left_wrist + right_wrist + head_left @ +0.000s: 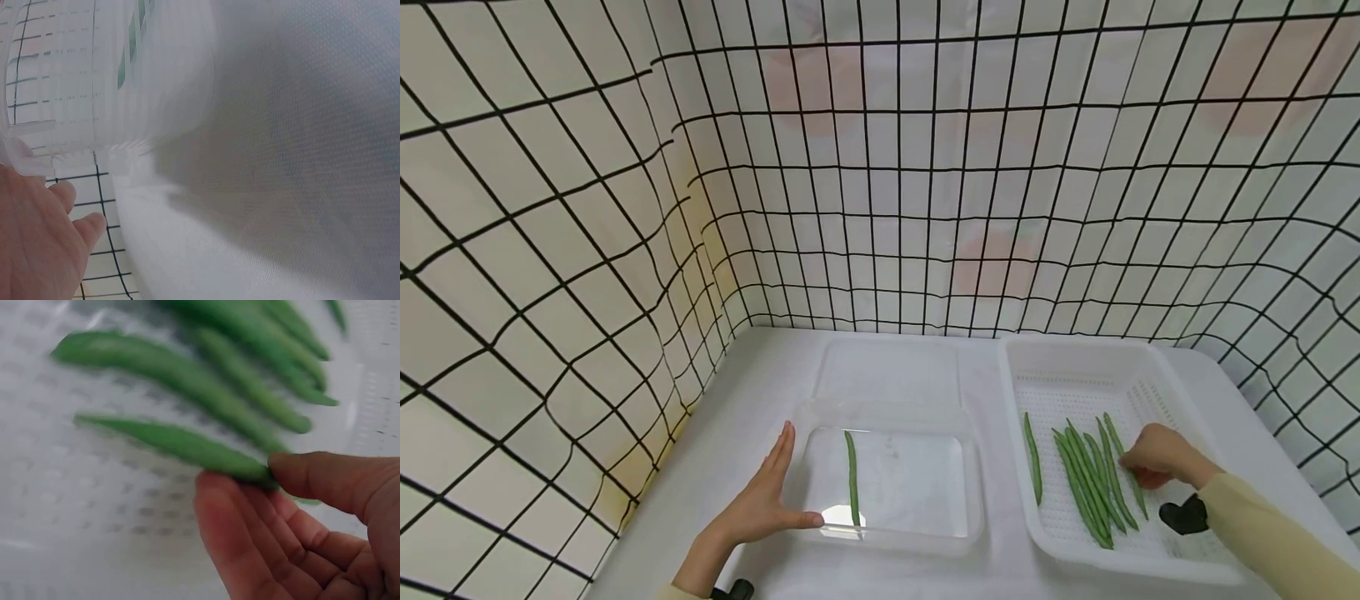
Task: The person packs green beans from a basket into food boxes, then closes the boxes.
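My right hand (1165, 457) reaches into a white basket and pinches a green bean (181, 447) between thumb and fingers, near one end. More green beans (1086, 483) lie side by side to its left in the basket, and a single bean (1036, 471) sits along the left wall. My left hand (756, 504) rests at the left side of a clear plastic container (917, 537), thumb at the front corner and fingers straight along the edge. One green bean (853, 479) lies lengthwise inside that container, towards its left.
The white perforated basket (1082, 357) stands on the right of the white table (775, 367). Behind the clear container lies a flat, clear lid (887, 367). Black wire grid panels (932, 171) with pale cloth behind them rise at the back and sides.
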### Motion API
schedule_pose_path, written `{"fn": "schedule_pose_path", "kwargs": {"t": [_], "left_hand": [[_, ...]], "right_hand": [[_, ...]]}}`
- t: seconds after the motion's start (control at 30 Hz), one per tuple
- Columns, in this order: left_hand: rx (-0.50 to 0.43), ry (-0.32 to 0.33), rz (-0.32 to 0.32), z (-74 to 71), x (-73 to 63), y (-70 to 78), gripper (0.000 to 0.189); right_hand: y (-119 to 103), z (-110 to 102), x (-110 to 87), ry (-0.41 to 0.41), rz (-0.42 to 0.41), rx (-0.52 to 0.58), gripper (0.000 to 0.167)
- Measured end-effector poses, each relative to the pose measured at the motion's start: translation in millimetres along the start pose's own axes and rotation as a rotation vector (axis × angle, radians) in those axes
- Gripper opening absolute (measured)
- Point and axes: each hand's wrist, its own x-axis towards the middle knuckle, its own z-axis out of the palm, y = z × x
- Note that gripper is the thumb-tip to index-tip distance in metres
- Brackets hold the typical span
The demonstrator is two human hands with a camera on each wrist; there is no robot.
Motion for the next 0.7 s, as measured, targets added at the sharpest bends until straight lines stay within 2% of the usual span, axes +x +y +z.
{"fn": "schedule_pose_path", "kwargs": {"t": [0.17,0.37,0.53,0.7], "left_hand": [[0.005,0.004,0.000,0.2,0.3,0.7,0.134],[0.009,0.005,-0.009,0.6,0.4,0.8,0.135],[0.007,-0.001,-0.016,1.1,0.4,0.6,0.135],[0.004,0.000,-0.019,1.3,0.4,0.7,0.134]], "right_hand": [[-15,-11,-3.6,-0.077,0.016,0.222,0.018],[-45,-17,-2.8,-0.191,-0.018,0.395,0.019],[-78,-9,-2.3,-0.253,-0.118,0.490,0.022],[-115,8,0.7,-0.290,-0.177,0.567,0.023]]}}
